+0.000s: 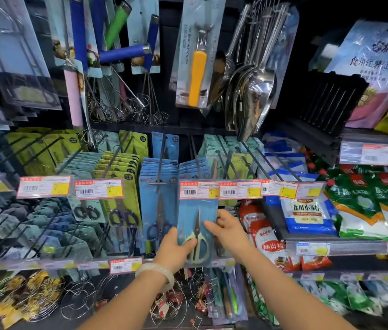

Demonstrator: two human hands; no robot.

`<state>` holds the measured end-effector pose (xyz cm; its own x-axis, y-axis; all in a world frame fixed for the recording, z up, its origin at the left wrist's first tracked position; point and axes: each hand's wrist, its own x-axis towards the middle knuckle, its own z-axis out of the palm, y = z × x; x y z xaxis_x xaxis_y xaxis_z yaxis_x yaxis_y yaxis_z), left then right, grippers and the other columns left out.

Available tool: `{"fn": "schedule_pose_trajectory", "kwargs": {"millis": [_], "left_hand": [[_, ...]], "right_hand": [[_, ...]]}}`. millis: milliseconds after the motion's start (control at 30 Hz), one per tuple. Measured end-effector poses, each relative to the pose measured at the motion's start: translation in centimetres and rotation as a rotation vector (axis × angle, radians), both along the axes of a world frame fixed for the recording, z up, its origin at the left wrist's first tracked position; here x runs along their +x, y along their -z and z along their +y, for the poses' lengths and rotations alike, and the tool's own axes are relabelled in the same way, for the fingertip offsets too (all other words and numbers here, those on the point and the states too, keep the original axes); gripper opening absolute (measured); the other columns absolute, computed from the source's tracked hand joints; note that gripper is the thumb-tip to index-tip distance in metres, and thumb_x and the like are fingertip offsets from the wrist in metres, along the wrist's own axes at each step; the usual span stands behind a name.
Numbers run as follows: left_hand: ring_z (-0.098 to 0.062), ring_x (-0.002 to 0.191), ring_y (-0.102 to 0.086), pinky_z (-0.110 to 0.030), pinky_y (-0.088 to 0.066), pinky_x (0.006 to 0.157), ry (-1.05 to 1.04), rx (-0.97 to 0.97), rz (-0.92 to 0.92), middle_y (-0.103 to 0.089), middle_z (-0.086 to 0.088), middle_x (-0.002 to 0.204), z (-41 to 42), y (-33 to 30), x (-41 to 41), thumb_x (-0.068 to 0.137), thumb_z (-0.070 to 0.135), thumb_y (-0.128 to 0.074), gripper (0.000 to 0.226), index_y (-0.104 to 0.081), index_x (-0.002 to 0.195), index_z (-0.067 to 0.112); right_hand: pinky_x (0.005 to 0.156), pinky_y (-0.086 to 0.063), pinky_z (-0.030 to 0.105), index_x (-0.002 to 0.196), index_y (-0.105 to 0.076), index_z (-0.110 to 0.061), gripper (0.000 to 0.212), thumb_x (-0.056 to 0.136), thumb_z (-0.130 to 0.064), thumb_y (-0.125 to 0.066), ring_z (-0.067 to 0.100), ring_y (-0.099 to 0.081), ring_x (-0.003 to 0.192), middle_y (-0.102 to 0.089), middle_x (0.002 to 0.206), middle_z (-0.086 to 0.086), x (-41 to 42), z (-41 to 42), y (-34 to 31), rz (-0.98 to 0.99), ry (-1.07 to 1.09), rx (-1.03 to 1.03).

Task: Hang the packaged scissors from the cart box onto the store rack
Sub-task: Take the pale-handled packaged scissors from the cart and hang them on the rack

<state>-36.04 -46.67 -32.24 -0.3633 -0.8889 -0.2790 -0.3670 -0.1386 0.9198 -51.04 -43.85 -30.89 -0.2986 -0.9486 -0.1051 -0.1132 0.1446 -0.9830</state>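
1. The packaged scissors (197, 231), pale-handled on a blue card, are held upright in front of the store rack (126, 263), in the middle of the view.
2. The left hand (176, 246) grasps the pack's lower left edge, thumb lying across the front near the scissor handles.
3. A pale bangle (156, 273) sits on that wrist.
4. The right hand (227, 226) pinches the pack's right edge, higher up, with the thumb on the front of the card.
5. The top of the card reaches up behind a red-edged price tag (198, 190); whether its hole is already on a hook is hidden, so I cannot tell.
6. Just left of it hangs a row of blue scissor packs (158, 206) on a peg; green-carded ones (122, 203) hang further left.
7. Steel scoops (257, 101) and whisks (126, 108) hang on the tier above.
8. Bagged foods (307, 215) fill the shelves to the right.
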Motion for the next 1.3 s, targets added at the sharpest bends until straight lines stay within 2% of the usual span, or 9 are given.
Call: {"fn": "schedule_pose_trajectory", "kwargs": {"millis": [167, 367, 500, 667, 767, 833, 933, 1100, 1300], "left_hand": [[-0.024, 0.128, -0.046, -0.045, -0.035, 0.11, 0.007, 0.077, -0.065, -0.048, -0.006, 0.14, -0.9, 0.4, 0.1, 0.087, 0.036, -0.06, 0.062, -0.036, 0.138, 0.009], [-0.022, 0.122, -0.047, -0.037, -0.036, 0.107, 0.006, 0.052, -0.111, -0.049, -0.007, 0.134, -1.6, 1.3, -0.8, 0.093, 0.029, -0.055, 0.047, -0.039, 0.131, 0.007], [-0.02, 0.114, -0.048, -0.031, -0.036, 0.099, -0.009, 0.027, -0.153, -0.049, 0.002, 0.128, -2.5, 1.2, -1.6, 0.094, 0.027, -0.052, 0.039, -0.041, 0.126, 0.009], [-0.023, 0.112, -0.049, -0.027, -0.036, 0.088, -0.022, 0.013, -0.222, -0.049, 0.001, 0.124, -4.3, 1.2, -2.3, 0.095, 0.03, -0.049, 0.038, -0.041, 0.124, 0.005], [-0.021, 0.11, -0.052, -0.028, -0.039, 0.092, -0.001, 0.023, -0.212, -0.054, -0.001, 0.119, -4.8, 1.9, -2.0, 0.094, 0.029, -0.052, 0.036, -0.045, 0.121, 0.007], [-0.02, 0.111, -0.054, -0.032, -0.041, 0.099, 0.003, 0.045, -0.181, -0.058, -0.003, 0.12, -4.7, 2.3, -1.8, 0.093, 0.028, -0.054, 0.032, -0.047, 0.119, 0.01], [-0.015, 0.107, -0.05, -0.026, -0.037, 0.092, 0.03, 0.053, -0.181, -0.055, 0.0, 0.117, -4.4, 2.3, -1.7, 0.095, 0.029, -0.05, 0.03, -0.044, 0.119, 0.011], [-0.017, 0.111, -0.051, -0.03, -0.039, 0.096, 0.08, 0.036, -0.196, -0.054, 0.002, 0.11, -3.9, 2.1, -1.3, 0.095, 0.034, -0.049, 0.026, -0.043, 0.109, 0.013], [-0.016, 0.1, -0.056, -0.033, -0.044, 0.089, 0.084, 0.011, -0.197, -0.057, 0.002, 0.101, -2.9, 2.2, -0.9, 0.093, 0.039, -0.049, 0.031, -0.046, 0.106, 0.011]], "right_hand": [[0.067, -0.054, 0.014, 0.104, -0.057, -0.012, 0.015, 0.09, -0.007, -0.058, 0.011, -0.064, 0.081, -0.066, 0.093, 0.0, 0.4, -1.0, 0.2, 0.011, 0.009, 0.016], [0.061, -0.05, 0.011, 0.096, -0.061, -0.009, 0.008, 0.089, -0.013, -0.061, 0.006, -0.061, 0.072, -0.065, 0.081, -0.004, -0.2, -1.6, 1.6, 0.046, 0.042, 0.094], [0.067, -0.046, 0.021, 0.091, -0.056, -0.01, 0.004, 0.09, -0.013, -0.059, 0.015, -0.058, 0.074, -0.059, 0.075, -0.004, -0.5, -2.9, 1.5, 0.167, 0.028, 0.102], [0.058, -0.036, 0.018, 0.075, -0.044, -0.025, 0.022, 0.092, -0.019, -0.057, 0.012, -0.05, 0.07, -0.052, 0.073, -0.005, -1.0, -4.4, 2.1, 0.274, 0.047, 0.113], [0.058, -0.035, 0.016, 0.076, -0.044, -0.03, 0.023, 0.092, -0.019, -0.057, 0.002, -0.047, 0.065, -0.05, 0.07, -0.012, -1.0, -4.5, 2.7, 0.254, 0.035, 0.119], [0.069, -0.041, 0.02, 0.088, -0.054, -0.021, 0.007, 0.091, -0.015, -0.057, 0.004, -0.051, 0.07, -0.054, 0.075, -0.012, -1.0, -4.5, 3.1, 0.235, 0.025, 0.105], [0.082, -0.043, 0.021, 0.109, -0.06, -0.005, 0.019, 0.091, -0.012, -0.057, 0.013, -0.058, 0.088, -0.062, 0.093, -0.002, -0.8, -4.2, 3.2, 0.222, 0.005, 0.072], [0.072, -0.044, 0.025, 0.085, -0.055, -0.02, 0.007, 0.091, -0.016, -0.057, 0.011, -0.057, 0.073, -0.061, 0.079, -0.004, -0.9, -3.9, 3.2, 0.25, -0.014, 0.078], [0.078, -0.05, 0.035, 0.091, -0.056, -0.015, 0.002, 0.089, -0.016, -0.056, 0.02, -0.061, 0.08, -0.065, 0.085, 0.003, -0.9, -3.6, 2.6, 0.243, -0.049, 0.091]]}}
